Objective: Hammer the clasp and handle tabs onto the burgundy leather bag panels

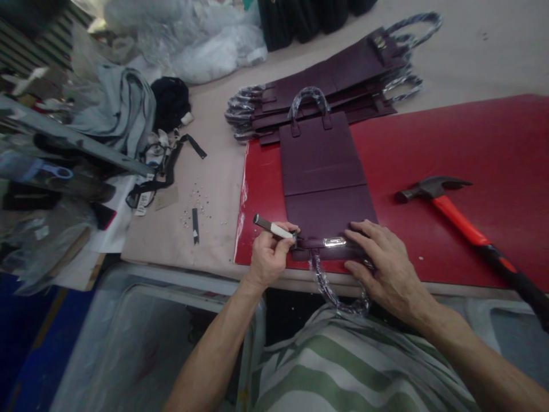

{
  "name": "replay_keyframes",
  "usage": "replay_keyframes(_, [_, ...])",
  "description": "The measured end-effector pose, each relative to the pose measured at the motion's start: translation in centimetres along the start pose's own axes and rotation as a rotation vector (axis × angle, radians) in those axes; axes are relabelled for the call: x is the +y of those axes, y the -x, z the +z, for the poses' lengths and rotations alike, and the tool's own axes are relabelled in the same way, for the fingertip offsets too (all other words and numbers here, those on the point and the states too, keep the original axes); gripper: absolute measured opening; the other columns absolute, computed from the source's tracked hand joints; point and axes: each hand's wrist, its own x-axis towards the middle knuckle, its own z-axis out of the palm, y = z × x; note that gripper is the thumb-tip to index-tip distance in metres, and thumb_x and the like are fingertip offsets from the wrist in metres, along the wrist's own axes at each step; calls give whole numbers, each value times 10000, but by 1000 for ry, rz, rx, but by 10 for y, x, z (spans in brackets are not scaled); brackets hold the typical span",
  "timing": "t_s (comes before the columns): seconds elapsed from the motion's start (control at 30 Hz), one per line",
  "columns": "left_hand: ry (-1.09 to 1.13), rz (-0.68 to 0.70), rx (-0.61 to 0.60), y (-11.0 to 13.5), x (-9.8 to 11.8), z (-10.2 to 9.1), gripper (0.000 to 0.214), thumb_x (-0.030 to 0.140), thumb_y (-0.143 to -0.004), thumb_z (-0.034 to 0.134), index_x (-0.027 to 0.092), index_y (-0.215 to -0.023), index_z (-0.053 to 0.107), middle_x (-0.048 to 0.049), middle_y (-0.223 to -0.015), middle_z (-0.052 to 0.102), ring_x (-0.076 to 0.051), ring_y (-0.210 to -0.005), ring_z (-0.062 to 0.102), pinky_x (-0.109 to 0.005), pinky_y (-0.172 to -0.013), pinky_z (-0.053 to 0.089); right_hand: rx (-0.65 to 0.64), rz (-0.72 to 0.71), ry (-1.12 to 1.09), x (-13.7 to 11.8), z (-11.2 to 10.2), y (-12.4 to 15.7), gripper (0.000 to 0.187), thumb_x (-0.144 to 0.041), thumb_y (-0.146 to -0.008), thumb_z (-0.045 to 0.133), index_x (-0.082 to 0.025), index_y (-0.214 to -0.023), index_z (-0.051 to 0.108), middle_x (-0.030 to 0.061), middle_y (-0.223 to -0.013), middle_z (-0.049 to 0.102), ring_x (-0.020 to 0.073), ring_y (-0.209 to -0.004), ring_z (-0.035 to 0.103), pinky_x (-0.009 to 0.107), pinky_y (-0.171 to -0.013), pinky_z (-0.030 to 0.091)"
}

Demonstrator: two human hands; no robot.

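Observation:
A dark purple leather bag piece (323,166) lies flat on the red board, one plastic-wrapped handle (311,97) at its far end and another (326,289) hanging over the table edge toward me. My left hand (270,254) is closed around a metal punch (274,229) with a white-wrapped middle. The punch slants up to the left, its lower end by the left side of the piece's near strip. A shiny metal plate (334,242) sits on that strip between my hands. My right hand (384,266) rests on the piece's right side, fingers apart, holding nothing.
A claw hammer (463,223) with a red and black handle lies on the red board (450,149) at right. More purple bag pieces (330,80) are stacked behind. Tiny metal bits (197,203) and a dark strip (195,226) lie at left. Plastic bins (98,320) stand below the edge.

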Motion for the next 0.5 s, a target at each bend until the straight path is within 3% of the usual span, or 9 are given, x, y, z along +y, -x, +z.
replay_keyframes(0.13, [-45,55,-15,1,-2,0,139,193,-922,616,161,-1056,600,-120,-1080,719,-217,-992,724,-320,-829,612,39,34,14,6,-8,12,423,-396,-983,535,-147,-1325,545,197,-1387,534,371,-1277,504,581,-1029,443])
replay_keyframes(0.3, [-225,274,-7,2,-1,3,83,176,-927,585,168,-1009,592,-111,-1047,712,-214,-1002,703,-369,-902,586,84,70,32,5,-17,27,395,-406,-992,522,-179,-1315,550,186,-1382,541,373,-1286,510,579,-1043,449])
replay_keyframes(0.5, [-318,390,17,1,4,9,59,185,-946,557,174,-1001,575,-108,-1023,696,-205,-971,690,-358,-881,575,193,188,121,15,-43,30,367,-385,-968,549,-176,-1266,594,203,-1307,583,375,-1234,551,555,-1059,449])
